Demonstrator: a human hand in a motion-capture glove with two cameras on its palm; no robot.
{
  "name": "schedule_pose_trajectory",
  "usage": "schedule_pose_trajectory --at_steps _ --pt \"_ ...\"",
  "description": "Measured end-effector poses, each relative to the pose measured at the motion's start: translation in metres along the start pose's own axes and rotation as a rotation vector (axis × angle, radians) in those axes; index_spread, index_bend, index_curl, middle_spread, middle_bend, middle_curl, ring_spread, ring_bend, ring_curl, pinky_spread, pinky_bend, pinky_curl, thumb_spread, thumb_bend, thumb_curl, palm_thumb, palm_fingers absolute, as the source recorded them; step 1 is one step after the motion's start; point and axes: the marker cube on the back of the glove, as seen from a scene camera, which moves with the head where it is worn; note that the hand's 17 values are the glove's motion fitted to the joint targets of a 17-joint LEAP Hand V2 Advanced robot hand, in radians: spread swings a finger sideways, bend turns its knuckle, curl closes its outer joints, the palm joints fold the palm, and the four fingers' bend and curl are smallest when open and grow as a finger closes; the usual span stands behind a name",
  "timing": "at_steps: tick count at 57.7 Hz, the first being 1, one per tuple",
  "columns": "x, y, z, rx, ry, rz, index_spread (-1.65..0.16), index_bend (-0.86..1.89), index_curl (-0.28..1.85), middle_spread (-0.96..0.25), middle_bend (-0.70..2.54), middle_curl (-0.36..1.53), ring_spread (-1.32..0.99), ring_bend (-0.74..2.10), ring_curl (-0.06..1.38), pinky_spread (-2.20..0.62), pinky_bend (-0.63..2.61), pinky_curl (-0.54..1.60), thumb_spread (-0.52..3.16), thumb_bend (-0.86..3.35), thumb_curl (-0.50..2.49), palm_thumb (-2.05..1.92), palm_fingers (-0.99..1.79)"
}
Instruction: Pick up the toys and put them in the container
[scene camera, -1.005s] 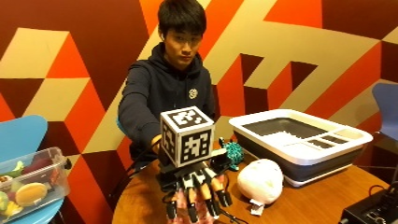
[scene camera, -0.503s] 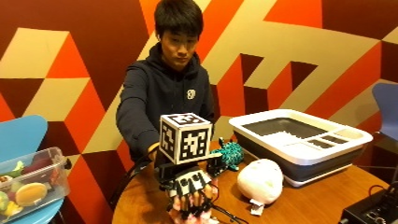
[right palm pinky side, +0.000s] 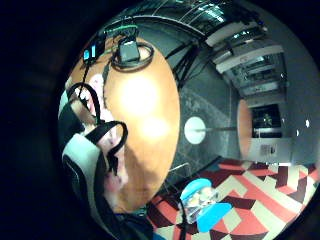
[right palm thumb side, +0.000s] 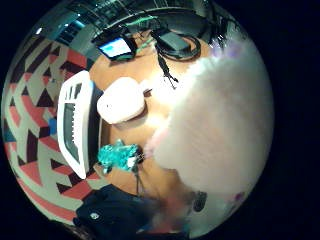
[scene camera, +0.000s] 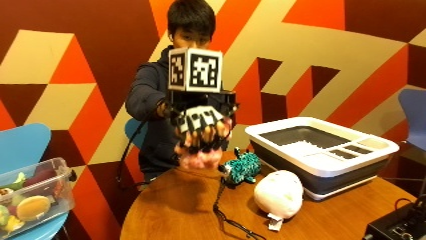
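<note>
outside view: the gloved right hand (scene camera: 200, 131) is raised above the round worktop (scene camera: 180, 210), fingers curled round a pink plush toy (scene camera: 200, 159) that hangs below the palm.
below and beside the hand: a teal turtle toy (scene camera: 242, 167) stands on the worktop, with a white plush toy (scene camera: 279, 192) just beyond it, nearer the camera.
container: the white and grey bin (scene camera: 323, 150) sits on the worktop past the turtle toy, well apart from the hand.
thumb side palm view only: the pink plush toy (right palm thumb side: 220, 125) fills much of the picture, close to the palm; the white plush toy (right palm thumb side: 121, 100) and turtle toy (right palm thumb side: 118, 156) lie beside the bin (right palm thumb side: 75, 125), seen from above.
little finger side palm view only: bare worktop (right palm pinky side: 145, 125) under the hand, and a blue chair (right palm pinky side: 210, 205) carrying a clear box (right palm pinky side: 200, 200) on the floor.
</note>
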Motion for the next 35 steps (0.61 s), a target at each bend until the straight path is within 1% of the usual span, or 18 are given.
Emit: schedule_pose_trajectory --at_steps 6,12,17,26,35 --pt "-0.028 0.013 -0.053 0.054 -0.013 -0.055 -0.25 0.21 0.47 -0.16 0.61 0.54 -0.32 1.05 0.48 -0.42 0.95 0.43 0.47 0.1 0.77 0.81 1.11" --pt "-0.078 0.034 -0.102 0.096 -0.034 -0.142 -0.24 0.22 0.52 -0.16 0.64 0.58 -0.32 1.07 0.49 -0.42 0.97 0.44 0.42 0.08 0.8 0.8 1.1" --pt "-0.121 0.044 -0.131 0.139 -0.089 -0.237 -0.24 0.23 0.56 -0.16 0.65 0.61 -0.32 1.08 0.5 -0.41 0.98 0.46 0.39 0.07 0.83 0.8 1.1" --pt "-0.193 0.048 -0.15 0.146 -0.237 -0.368 -0.24 0.23 0.63 -0.15 0.66 0.65 -0.32 1.09 0.52 -0.41 1.0 0.47 0.35 0.06 0.87 0.81 1.08" --pt "-0.253 0.044 -0.138 0.101 -0.361 -0.426 -0.25 0.22 0.71 -0.15 0.66 0.7 -0.32 1.1 0.53 -0.41 1.02 0.48 0.33 0.04 0.91 0.81 1.07"
